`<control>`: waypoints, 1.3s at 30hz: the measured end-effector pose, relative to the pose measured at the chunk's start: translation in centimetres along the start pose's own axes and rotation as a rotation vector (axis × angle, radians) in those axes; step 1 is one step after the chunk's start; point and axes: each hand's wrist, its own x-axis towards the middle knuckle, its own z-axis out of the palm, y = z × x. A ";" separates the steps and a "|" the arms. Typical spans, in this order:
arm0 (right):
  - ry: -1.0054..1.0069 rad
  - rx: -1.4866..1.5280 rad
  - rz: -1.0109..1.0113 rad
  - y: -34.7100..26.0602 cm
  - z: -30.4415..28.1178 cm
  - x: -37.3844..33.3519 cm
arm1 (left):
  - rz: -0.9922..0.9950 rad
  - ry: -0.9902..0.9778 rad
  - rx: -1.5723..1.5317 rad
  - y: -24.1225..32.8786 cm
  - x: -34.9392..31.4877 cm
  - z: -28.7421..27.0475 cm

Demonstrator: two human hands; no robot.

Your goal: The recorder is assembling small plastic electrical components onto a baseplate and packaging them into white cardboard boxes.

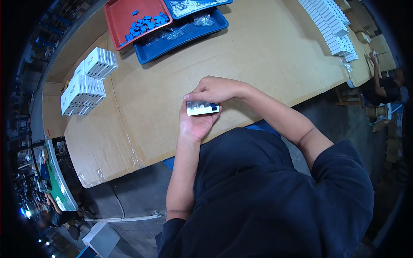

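Observation:
Over the near part of the cardboard-covered table, my left hand (193, 127) cradles a small white case (201, 111). Its near face is white with a black square at the right end, and its upper part looks clear or shiny. The left fingers wrap round its sides. From the right, my right hand (220, 88) reaches across the far edge of the case, fingers bent and closed against it. That hand covers the far side of the case, so what its fingertips touch there is hidden.
A red tray (112, 26) holds blue plastic pieces. Beside it, a blue tray (148, 56) holds clear bags, and another blue tray (176, 13) has white sticks. White boxes (86, 88) are stacked at left, more boxes (329, 26) at far right. Other people work at both sides.

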 end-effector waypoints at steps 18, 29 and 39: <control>0.414 -0.266 -0.853 -3.0 3.3 -6.6 | 0.333 -0.135 0.311 -2.3 -9.9 6.8; 0.416 -0.296 -0.944 -4.9 2.1 -6.7 | 0.488 -0.253 0.349 -2.4 -10.2 7.6; 0.309 0.595 -0.404 -3.6 -0.1 -5.3 | 0.173 -0.230 0.063 -0.6 -8.4 5.1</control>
